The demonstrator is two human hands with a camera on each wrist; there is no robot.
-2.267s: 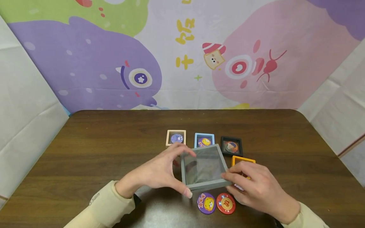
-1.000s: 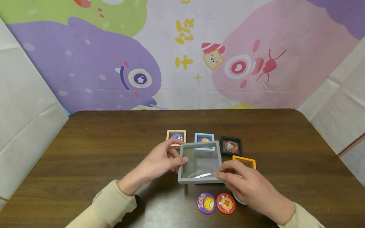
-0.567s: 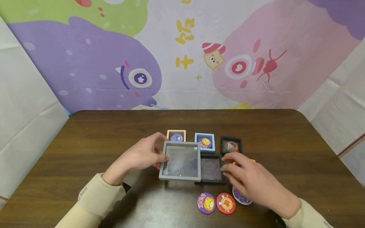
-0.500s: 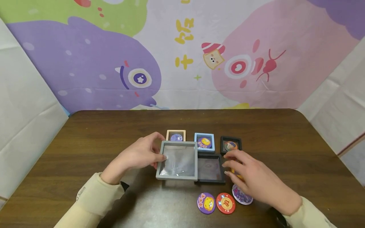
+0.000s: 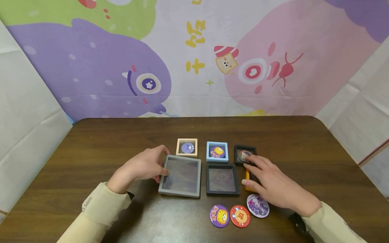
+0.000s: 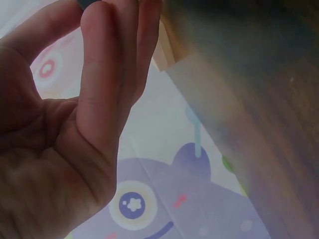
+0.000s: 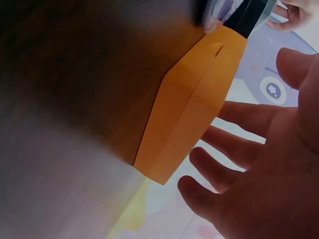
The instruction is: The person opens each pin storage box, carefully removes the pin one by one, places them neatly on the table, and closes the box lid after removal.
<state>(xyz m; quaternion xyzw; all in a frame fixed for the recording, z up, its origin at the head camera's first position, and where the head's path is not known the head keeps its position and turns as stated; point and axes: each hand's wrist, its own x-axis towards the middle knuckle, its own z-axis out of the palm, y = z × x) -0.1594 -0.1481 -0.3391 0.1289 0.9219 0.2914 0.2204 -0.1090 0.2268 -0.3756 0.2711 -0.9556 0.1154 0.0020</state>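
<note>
My left hand (image 5: 141, 167) grips the left side of a grey square display frame (image 5: 197, 179), thumb on its edge. The frame has a clear film window and lies low over the table. In the left wrist view only a dark corner of it shows at the fingertips. My right hand (image 5: 270, 180) is spread above an orange display frame (image 5: 247, 176), which it mostly covers. The right wrist view shows that orange frame (image 7: 184, 107) beside the loosely bent fingers, which do not close round it. Between the hands lies a black display frame (image 5: 207, 180) with a clear film.
Behind stand a beige frame (image 5: 178, 148), a light blue frame (image 5: 208, 153) and a small black frame (image 5: 236, 157), each holding a round badge. In front lie a purple bear badge (image 5: 219, 216), a red badge (image 5: 240, 216) and a purple star badge (image 5: 258, 206).
The left hand has carried the grey frame off the black one, leftward and down. The right hand has let go of the grey frame and shifted right over the orange frame.
</note>
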